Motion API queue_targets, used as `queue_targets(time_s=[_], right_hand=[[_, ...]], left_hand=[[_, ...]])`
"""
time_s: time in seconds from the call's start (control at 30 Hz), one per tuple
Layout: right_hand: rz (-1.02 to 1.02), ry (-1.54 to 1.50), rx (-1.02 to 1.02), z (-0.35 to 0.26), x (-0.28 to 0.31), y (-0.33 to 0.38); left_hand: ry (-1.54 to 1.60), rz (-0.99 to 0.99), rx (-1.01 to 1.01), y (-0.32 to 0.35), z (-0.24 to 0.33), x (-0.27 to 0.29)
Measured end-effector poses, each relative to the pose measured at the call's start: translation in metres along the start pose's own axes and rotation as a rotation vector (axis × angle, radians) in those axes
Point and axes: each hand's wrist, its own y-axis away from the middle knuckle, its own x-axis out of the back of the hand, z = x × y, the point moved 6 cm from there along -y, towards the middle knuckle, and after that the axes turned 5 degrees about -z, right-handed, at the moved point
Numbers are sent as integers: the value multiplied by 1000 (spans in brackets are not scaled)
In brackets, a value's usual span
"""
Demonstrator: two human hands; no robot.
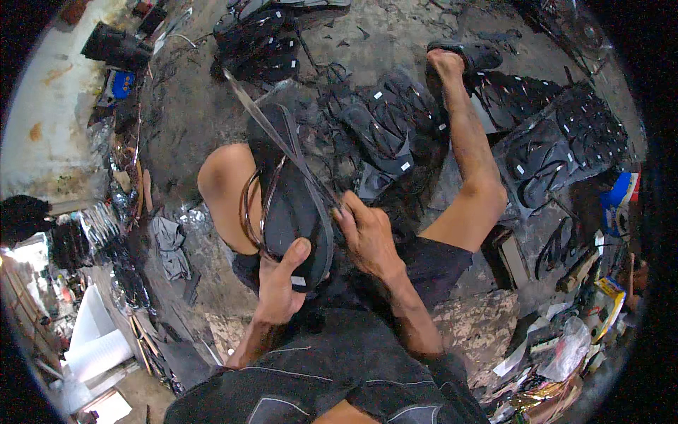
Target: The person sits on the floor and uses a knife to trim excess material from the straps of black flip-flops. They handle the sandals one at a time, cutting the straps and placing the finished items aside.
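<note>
A black flip-flop [293, 205] with shiny dark straps is tilted up over my lap. My left hand [282, 279] grips its near end, the thumb lying on top of the footbed beside a small white label. My right hand [369, 237] is closed beside the sole's right edge, its thumb and fingers pinching a long narrow grey strip [265, 121]. That strip runs from my fingers across the far part of the flip-flop and past its left side. Whether it is a cut-off edging or a blade I cannot tell.
Several dark flip-flops [381, 134] lie on the grey floor ahead, with more rows of them [544, 155] at the right. A crumpled grey cloth [169, 247] is on the left. Plastic wrap [568, 346] and scraps pile up at the lower right. A white roll [99, 353] lies lower left.
</note>
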Motion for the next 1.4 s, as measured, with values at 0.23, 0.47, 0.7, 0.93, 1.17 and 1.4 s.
queue_targets(time_s=[0.23, 0.47, 0.7, 0.93, 1.17, 1.4], right_hand=[[148, -642, 59, -26, 20, -99], [260, -333, 135, -69, 38, -16], [-40, 74, -48, -18, 33, 159], [-35, 200, -71, 0, 21, 147], [-214, 340, -28, -46, 52, 23], [-575, 564, 0, -100, 80, -54]], left_hand=[[-845, -63, -245, -6, 28, -23], [-610, -133, -307, -43, 88, -52], [-356, -156, -242, -16, 96, -37], [-367, -207, -177, -17, 78, -28], [-447, -312, -197, -28, 85, -33], [-531, -304, -45, -40, 84, -29]])
